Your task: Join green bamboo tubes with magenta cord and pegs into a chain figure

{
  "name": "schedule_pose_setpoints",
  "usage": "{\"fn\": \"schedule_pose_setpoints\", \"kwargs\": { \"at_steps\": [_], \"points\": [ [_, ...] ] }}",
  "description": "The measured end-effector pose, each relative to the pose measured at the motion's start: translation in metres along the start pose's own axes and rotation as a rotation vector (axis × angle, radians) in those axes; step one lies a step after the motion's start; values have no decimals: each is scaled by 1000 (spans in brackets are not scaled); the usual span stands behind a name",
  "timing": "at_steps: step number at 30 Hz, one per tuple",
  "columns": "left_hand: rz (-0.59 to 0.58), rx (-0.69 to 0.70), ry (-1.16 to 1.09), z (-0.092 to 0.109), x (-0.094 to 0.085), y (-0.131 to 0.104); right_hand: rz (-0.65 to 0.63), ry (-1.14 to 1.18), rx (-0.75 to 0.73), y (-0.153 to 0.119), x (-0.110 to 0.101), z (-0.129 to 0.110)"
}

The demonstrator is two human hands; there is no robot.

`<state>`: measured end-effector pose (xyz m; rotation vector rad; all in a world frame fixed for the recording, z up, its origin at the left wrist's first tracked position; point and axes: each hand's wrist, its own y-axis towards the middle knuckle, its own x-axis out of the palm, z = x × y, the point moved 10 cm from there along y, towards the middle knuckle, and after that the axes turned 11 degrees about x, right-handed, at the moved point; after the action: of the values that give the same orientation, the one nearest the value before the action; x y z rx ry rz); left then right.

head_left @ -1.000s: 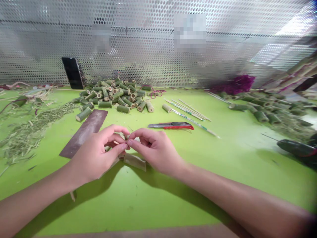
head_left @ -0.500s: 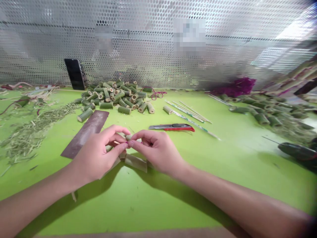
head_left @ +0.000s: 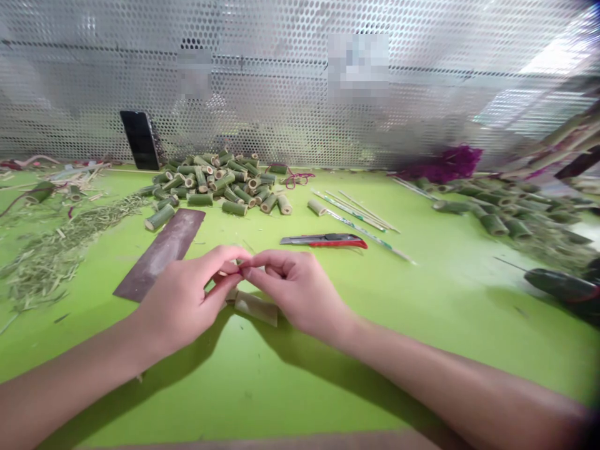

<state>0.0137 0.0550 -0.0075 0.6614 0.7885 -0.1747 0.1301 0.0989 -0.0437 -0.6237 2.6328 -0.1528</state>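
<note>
Pale bamboo segment (head_left: 255, 307) sits just on the wearer's side of the meeting fingertips, nearer the right hand (head_left: 300, 290), its long axis slanting rightward toward the wearer. That hand and the left hand (head_left: 182, 300) are pinched closed; I cannot tell on what.

On the desk (head_left: 244, 400), we see the knife (head_left: 323, 240) behind our right hand (head_left: 302, 290), the bamboo pile (head_left: 222, 182) farther behind, and the phone (head_left: 140, 140) at left of this pile.
</note>
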Motion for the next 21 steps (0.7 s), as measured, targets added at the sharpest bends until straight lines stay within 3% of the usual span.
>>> {"fn": "schedule_pose_setpoints", "kwargs": {
  "at_steps": [6,10,16,21],
  "points": [
    [26,-7,31,3,-6,-1,-17,68,-66,-4,3,-8],
    [55,-73,-27,0,-9,0,-171,230,-81,-2,9,-8],
    [18,-113,-85,-1,-6,0,-432,423,70,-2,24,-2],
    [-5,-59,-85,3,-5,0,-572,486,153,-4,31,2]
  ]
}}
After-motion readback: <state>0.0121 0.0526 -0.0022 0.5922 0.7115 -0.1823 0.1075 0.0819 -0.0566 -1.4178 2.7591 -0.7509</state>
